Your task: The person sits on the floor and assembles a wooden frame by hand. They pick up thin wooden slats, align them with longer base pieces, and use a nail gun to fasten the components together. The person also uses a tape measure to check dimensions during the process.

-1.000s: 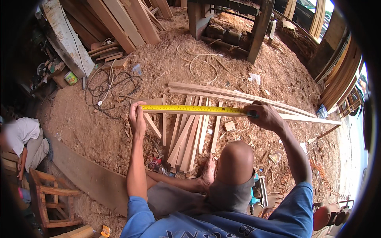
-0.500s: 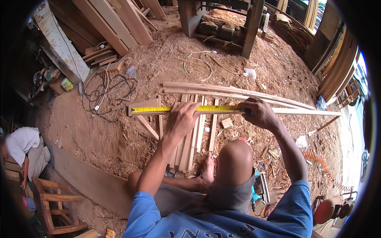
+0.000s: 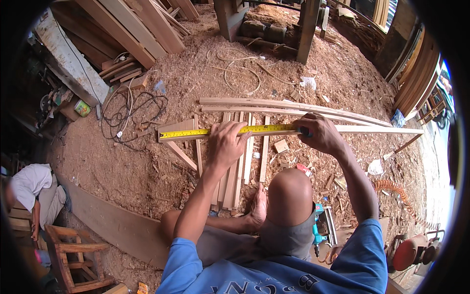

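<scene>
A yellow tape measure blade (image 3: 267, 129) is drawn out along a long pale wooden strip (image 3: 364, 129) lying crosswise in front of me. The blade's end sits near the strip's left end. My left hand (image 3: 226, 143) is closed over blade and strip, thumb toward the right. In my right hand (image 3: 317, 133) is the tape measure's case (image 3: 305, 131), dark and teal, mostly hidden by the fingers. Under the strip, several narrow wooden slats (image 3: 231, 174) lie side by side, pointing toward me. Beyond it are more long strips (image 3: 289, 104).
Wood shavings cover the floor. A teal power tool (image 3: 320, 228) lies right of my knee, near an orange coiled hose (image 3: 391, 188). Black cable (image 3: 132, 110) is tangled at left. A wooden stool frame (image 3: 78, 255) and a bending person (image 3: 36, 191) are at lower left.
The view has shifted slightly. The blade and strip slope a little more, their right side farther from me. Both hands keep their hold.
</scene>
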Tool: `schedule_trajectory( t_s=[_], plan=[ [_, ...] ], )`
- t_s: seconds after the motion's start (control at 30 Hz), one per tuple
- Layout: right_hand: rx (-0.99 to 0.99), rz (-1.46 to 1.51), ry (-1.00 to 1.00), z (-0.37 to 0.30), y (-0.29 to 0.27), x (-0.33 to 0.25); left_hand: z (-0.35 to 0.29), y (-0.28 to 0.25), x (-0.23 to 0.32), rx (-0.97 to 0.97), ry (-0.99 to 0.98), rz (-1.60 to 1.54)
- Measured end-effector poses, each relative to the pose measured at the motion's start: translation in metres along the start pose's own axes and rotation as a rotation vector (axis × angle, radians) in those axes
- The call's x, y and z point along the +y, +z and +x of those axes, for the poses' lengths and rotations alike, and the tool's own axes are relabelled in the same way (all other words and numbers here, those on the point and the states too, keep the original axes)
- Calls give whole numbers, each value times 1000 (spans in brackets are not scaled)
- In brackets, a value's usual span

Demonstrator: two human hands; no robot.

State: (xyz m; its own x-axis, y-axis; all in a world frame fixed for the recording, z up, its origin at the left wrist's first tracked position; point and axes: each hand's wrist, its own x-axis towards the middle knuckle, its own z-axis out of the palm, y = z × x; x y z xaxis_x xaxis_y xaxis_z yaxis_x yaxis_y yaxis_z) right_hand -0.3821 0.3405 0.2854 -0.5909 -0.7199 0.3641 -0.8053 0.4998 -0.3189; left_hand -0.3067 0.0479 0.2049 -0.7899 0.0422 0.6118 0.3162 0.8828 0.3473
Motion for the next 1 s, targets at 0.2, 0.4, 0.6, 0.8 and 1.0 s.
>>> schedule_trajectory(
  t_s=[0.2,0.4,0.6,0.8,1.0],
  plan=[
    [-3,-11,6,0,-1,-1,4,5,11,27,8,63],
    [8,15,13,0,0,-1,4,11,12,13,-20,57],
    [30,-2,-6,1,-1,-3,3,13,11,22,-25,58],
    [29,-11,5,1,-1,-2,3,14,11,34,-8,65],
    [20,-14,32,-2,2,1,3,11,14,46,-14,81]
  ],
)
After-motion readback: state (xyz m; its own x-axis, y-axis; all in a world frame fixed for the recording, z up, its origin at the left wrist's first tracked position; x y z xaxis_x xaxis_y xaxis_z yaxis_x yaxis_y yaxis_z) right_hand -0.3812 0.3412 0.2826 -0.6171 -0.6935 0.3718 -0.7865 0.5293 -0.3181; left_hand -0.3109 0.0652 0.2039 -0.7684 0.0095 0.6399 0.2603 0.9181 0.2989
